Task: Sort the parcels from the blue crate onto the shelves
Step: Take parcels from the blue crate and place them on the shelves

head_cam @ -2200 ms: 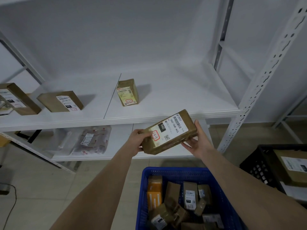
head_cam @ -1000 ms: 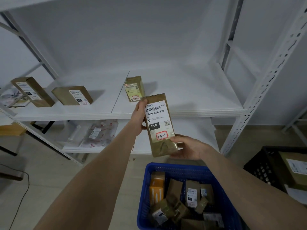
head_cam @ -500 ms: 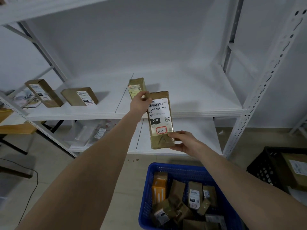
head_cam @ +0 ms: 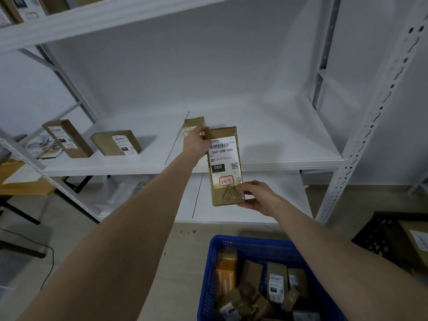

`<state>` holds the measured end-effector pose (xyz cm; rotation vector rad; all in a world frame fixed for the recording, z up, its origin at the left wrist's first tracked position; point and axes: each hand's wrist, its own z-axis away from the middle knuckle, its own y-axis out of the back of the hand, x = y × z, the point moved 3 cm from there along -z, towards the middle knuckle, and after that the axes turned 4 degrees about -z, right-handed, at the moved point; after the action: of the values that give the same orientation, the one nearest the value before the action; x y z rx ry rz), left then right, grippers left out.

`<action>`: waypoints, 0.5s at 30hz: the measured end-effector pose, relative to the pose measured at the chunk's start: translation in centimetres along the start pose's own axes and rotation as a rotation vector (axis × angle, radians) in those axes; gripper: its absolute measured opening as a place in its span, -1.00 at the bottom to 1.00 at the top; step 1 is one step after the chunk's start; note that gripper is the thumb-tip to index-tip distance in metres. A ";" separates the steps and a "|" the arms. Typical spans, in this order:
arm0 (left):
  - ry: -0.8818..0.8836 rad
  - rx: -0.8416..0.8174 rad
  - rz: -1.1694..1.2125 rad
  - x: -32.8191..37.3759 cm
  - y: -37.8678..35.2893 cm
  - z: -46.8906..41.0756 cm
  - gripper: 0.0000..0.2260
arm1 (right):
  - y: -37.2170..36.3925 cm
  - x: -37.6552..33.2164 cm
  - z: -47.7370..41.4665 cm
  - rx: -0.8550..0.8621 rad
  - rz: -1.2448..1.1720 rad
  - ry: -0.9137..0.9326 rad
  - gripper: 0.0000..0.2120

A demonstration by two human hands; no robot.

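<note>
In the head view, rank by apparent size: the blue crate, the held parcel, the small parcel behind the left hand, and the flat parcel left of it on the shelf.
1. blue crate, nearest the camera
2. held parcel
3. flat parcel, though farther away, so true size against the held one is unsure
4. small parcel, partly hidden by the left hand

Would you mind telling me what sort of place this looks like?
Probably a parcel sorting or storage room. White metal shelves carry a few labelled boxes, a blue crate on the floor is full of parcels, and both hands hold a parcel with a barcode label.
</note>
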<state>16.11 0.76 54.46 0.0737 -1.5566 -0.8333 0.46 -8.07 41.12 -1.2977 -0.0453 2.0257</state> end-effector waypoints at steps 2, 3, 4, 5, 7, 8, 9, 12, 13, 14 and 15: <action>-0.008 -0.009 -0.002 -0.1 0.7 -0.7 -0.57 | -0.8 -0.3 -0.6 0.021 0.008 0.018 -0.70; -0.014 -0.016 0.001 -0.2 1.1 -1.0 -0.56 | -1.2 -0.4 -0.9 0.033 0.007 0.029 -0.69; -0.021 -0.023 0.004 -0.3 1.6 -1.4 -0.56 | -1.7 -0.5 -1.3 0.044 0.006 0.041 -0.67; -0.032 -0.031 0.004 -0.5 2.1 -2.0 -0.56 | -2.3 -0.6 -1.7 0.054 0.006 0.055 -0.64; -0.059 -0.044 -0.005 -0.8 3.3 -3.1 -0.56 | -3.7 -0.9 -2.5 0.080 0.016 0.083 -0.58; -0.077 -0.051 -0.011 -0.9 4.0 -3.7 -0.57 | -4.5 -1.1 -3.0 0.102 0.024 0.099 -0.55; -0.097 -0.062 -0.018 -1.1 4.6 -4.5 -0.58 | -5.3 -1.2 -3.4 0.132 0.032 0.114 -0.52; -0.138 -0.112 -0.017 -1.6 6.7 -6.7 -0.60 | -8.1 -1.2 -4.8 0.218 0.036 0.143 -0.51; -0.149 -0.127 -0.013 -1.7 7.5 -7.4 -0.60 | -9.1 -1.2 -5.3 0.237 0.029 0.153 -0.51; -0.162 -0.139 -0.009 -1.7 8.3 -8.1 -0.61 | -10.1 -1.3 -5.7 0.253 0.023 0.165 -0.51; -0.176 -0.149 -0.004 -1.7 9.0 -8.8 -0.60 | -11.1 -1.4 -6.1 0.268 0.020 0.176 -0.51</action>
<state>27.98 4.22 57.21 -0.1073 -1.6528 -0.9781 11.76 -2.72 43.51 -1.3008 0.3113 1.8516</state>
